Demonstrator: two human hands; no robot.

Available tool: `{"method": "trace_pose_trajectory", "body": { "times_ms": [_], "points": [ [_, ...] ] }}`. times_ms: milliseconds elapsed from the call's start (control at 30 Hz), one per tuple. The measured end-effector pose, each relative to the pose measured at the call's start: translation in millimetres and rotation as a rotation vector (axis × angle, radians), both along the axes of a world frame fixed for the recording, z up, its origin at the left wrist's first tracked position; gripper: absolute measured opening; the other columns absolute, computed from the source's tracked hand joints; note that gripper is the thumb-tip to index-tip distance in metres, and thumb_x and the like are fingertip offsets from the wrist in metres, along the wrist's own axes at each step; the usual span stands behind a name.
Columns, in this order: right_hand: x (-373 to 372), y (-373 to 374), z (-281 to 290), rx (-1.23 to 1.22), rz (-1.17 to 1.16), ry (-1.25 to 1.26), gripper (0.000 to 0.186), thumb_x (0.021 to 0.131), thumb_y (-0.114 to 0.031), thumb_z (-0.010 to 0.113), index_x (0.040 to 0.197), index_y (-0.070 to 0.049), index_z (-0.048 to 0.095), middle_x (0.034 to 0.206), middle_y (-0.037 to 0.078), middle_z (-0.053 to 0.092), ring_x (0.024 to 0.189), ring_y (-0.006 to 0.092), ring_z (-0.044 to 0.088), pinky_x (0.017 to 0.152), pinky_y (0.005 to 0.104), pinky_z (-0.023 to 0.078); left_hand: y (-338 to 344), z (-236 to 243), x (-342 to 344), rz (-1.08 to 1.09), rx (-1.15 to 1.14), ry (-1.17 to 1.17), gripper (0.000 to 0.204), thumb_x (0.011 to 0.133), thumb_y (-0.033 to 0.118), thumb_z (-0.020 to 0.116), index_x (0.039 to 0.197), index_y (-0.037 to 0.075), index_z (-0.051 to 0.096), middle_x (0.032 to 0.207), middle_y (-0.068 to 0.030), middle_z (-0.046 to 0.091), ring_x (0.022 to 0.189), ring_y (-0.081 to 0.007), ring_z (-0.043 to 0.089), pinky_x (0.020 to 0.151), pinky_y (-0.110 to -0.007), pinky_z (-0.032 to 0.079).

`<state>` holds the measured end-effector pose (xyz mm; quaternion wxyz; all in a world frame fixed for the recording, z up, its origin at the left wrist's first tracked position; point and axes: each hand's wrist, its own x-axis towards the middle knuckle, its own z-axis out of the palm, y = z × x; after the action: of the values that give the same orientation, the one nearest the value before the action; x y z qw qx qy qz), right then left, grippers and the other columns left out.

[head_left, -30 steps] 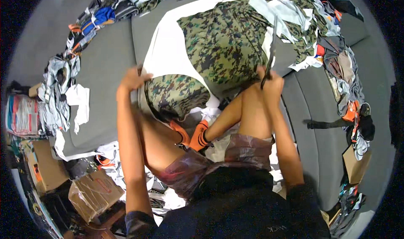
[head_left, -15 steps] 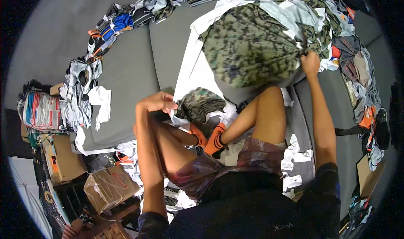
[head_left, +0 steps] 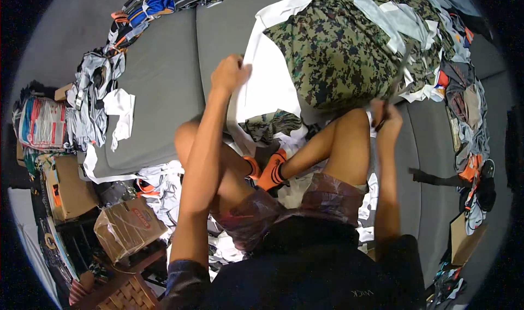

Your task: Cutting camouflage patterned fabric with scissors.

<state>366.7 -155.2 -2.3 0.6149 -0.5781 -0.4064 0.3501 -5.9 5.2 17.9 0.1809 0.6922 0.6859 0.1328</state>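
Left of the camouflage cloth (head_left: 338,59), I see the left hand (head_left: 229,75), now higher, apparently pinching white fabric (head_left: 268,83); at its lower right, the right hand (head_left: 388,122) grips a blurred tool (head_left: 402,74), the cloth's bunching eased.

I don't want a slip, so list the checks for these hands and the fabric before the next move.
1. Left hand at the white fabric's left edge: ok.
2. Left hand's grip firm: cannot tell, the contact is hidden.
3. Right hand's hold on the dark tool secure: cannot tell, blurred.
4. Small lower camouflage patch smooth: not ok, wrinkled.
5. Orange socks apart from both hands: ok.
6. Right knee well away from large camouflage fabric: not ok, close by its near edge.
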Motion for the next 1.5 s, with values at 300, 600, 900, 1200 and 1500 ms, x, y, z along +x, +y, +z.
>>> {"method": "trace_pose_trajectory", "body": {
  "times_ms": [300,600,900,1200,1500],
  "points": [
    [-81,-121,-23,-0.566,0.601,-0.046,0.018,0.084,-0.018,0.067,0.075,-0.005,0.059,0.064,0.001,0.055,0.054,0.0095,0.044,0.052,0.0244,0.036,5,5,-12,-0.006,0.25,-0.022,0.02,0.08,0.024,0.06,0.087,0.005,0.063,0.091,-0.0121,0.064,0.079,-0.0316,0.061,0.074,-0.039,0.049],
    [-82,-95,-10,-0.504,0.654,-0.289,0.029,0.083,-0.026,0.07,0.068,-0.004,0.058,0.058,-0.001,0.051,0.052,0.0106,0.041,0.05,0.0257,0.034,-13,-28,40,-0.683,0.251,-0.101,0.075,0.082,0.053,0.059,0.138,0.007,0.039,0.146,-0.0118,0.033,0.129,-0.0312,0.039,0.106,-0.042,0.032],
    [-92,-75,6,-0.575,0.673,-0.231,0.034,0.085,-0.031,0.067,0.067,-0.004,0.058,0.055,0.0,0.049,0.05,0.0104,0.04,0.047,0.0251,0.033,-7,-31,39,-0.619,0.128,0.138,0.103,0.075,0.072,0.052,0.149,0.011,0.016,0.156,-0.0066,0.012,0.144,-0.023,0.008,0.116,-0.037,0.01],
    [-102,-55,10,-0.523,0.666,-0.249,0.034,0.088,-0.032,0.063,0.067,-0.007,0.054,0.05,-0.002,0.046,0.043,0.007,0.038,0.041,0.0213,0.027,-6,-30,39,-0.608,0.121,0.148,0.107,0.072,0.073,0.054,0.15,0.011,0.015,0.157,-0.005,0.011,0.144,-0.021,0.008,0.116,-0.037,0.009],
    [-97,-47,17,-0.529,0.674,-0.213,0.035,0.089,-0.03,0.061,0.062,-0.01,0.051,0.048,-0.003,0.043,0.041,0.0051,0.034,0.038,0.0211,0.023,-7,-30,38,-0.603,0.136,0.148,0.108,0.071,0.074,0.054,0.15,0.011,0.015,0.157,-0.0049,0.01,0.144,-0.0205,0.008,0.116,-0.036,0.009]
  ]
}}
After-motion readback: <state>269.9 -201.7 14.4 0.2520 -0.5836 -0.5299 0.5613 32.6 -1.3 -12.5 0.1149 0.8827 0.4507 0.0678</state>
